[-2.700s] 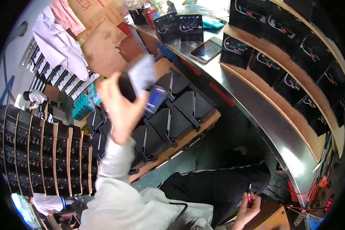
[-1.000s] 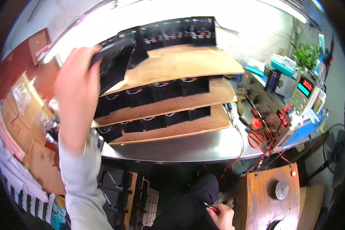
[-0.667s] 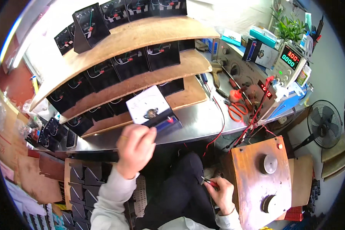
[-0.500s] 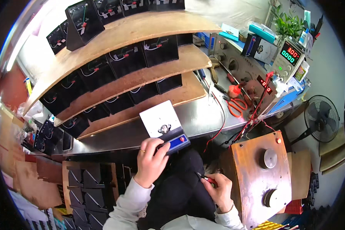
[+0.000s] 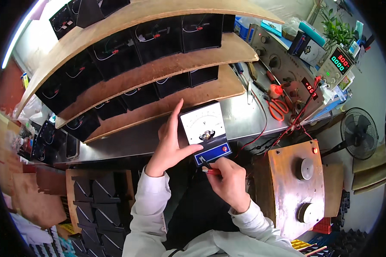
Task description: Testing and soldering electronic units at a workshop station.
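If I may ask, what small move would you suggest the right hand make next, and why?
Perhaps settle the tip of the red-handled tool on the left end of the blue panel: the right hand holds it there, contact unclear, while the left hand braces the meter.

Both forearms rise from the lower edge in pale sleeves (image 5: 149, 203), wrists bare, hands close together. The left hand (image 5: 169, 145) stands with its fingers (image 5: 175, 120) extended upward and its thumb (image 5: 192, 149) stretched out to the right, wide apart from them in a holding pose. The right hand (image 5: 230, 180) slants up and leftward, knuckles bent, thumb and forefinger drawn together in a pinch, just below the left thumb.
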`<act>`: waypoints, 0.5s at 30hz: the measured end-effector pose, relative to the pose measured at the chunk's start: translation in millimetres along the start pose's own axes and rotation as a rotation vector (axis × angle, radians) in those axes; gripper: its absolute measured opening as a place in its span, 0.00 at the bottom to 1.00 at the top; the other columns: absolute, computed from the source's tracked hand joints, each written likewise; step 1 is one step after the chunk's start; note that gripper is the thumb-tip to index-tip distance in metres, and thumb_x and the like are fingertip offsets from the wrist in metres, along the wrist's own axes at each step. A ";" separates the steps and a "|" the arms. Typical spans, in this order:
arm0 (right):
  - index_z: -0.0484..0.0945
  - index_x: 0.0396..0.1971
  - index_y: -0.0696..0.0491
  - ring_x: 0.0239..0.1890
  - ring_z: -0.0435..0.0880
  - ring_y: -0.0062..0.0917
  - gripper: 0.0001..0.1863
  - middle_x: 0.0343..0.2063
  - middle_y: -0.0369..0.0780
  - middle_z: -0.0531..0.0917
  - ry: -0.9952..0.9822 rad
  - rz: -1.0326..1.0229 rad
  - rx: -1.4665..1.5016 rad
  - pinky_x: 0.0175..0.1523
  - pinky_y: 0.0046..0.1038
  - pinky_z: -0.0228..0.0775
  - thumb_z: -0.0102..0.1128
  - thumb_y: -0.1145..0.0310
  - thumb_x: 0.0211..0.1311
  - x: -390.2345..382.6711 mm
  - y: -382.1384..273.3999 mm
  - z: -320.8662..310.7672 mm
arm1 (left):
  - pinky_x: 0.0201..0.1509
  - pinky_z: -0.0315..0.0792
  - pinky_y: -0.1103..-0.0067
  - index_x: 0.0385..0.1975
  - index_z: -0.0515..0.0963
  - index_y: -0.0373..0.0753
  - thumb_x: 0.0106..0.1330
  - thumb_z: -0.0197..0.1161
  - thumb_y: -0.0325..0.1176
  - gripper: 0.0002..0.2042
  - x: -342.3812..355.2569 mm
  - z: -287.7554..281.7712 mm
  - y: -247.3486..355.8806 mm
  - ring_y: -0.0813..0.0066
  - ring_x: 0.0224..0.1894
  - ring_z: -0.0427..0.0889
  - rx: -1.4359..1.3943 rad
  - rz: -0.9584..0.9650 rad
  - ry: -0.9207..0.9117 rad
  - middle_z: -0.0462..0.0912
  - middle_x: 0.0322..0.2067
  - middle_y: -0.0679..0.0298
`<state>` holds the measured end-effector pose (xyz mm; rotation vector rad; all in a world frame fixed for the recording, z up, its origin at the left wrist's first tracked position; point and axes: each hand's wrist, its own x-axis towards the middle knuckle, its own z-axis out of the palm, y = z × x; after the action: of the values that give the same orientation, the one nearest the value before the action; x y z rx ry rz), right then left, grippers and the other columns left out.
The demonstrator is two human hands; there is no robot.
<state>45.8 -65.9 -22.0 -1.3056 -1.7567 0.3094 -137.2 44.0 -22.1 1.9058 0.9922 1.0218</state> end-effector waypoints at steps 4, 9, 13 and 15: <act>0.76 0.28 0.57 0.24 0.82 0.25 0.11 0.25 0.41 0.81 -0.006 0.194 0.110 0.30 0.24 0.73 0.74 0.77 0.51 -7.1 -7.0 3.6 | 0.72 0.48 0.59 0.76 0.40 0.42 0.49 0.78 0.38 0.58 -1.6 2.2 -1.4 0.50 0.70 0.62 0.005 0.014 0.004 0.60 0.69 0.47; 0.76 0.34 0.59 0.37 0.79 0.15 0.11 0.35 0.35 0.81 0.127 0.670 0.769 0.42 0.16 0.70 0.70 0.83 0.56 -27.8 -0.4 -6.1 | 0.72 0.46 0.59 0.76 0.39 0.43 0.50 0.77 0.37 0.58 -2.6 3.7 -0.5 0.50 0.68 0.64 0.021 0.027 0.001 0.59 0.69 0.47; 0.78 0.29 0.58 0.25 0.75 0.17 0.10 0.26 0.36 0.79 0.191 0.342 0.349 0.29 0.20 0.67 0.74 0.78 0.53 -22.2 21.7 -23.4 | 0.63 0.72 0.67 0.77 0.36 0.52 0.54 0.72 0.19 0.57 -3.6 3.2 1.6 0.63 0.64 0.69 -0.010 0.018 -0.019 0.64 0.65 0.52; 0.78 0.28 0.59 0.23 0.76 0.21 0.11 0.24 0.39 0.78 0.152 0.197 0.127 0.28 0.22 0.67 0.75 0.78 0.50 -8.7 25.3 -32.6 | 0.72 0.46 0.60 0.76 0.39 0.44 0.51 0.77 0.36 0.58 -4.1 3.0 1.3 0.52 0.67 0.65 -0.091 -0.032 0.005 0.64 0.66 0.46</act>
<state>87.4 -72.6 -24.4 -1.3748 -1.4615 0.4143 -135.7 39.2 -23.5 1.8087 0.9597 1.0364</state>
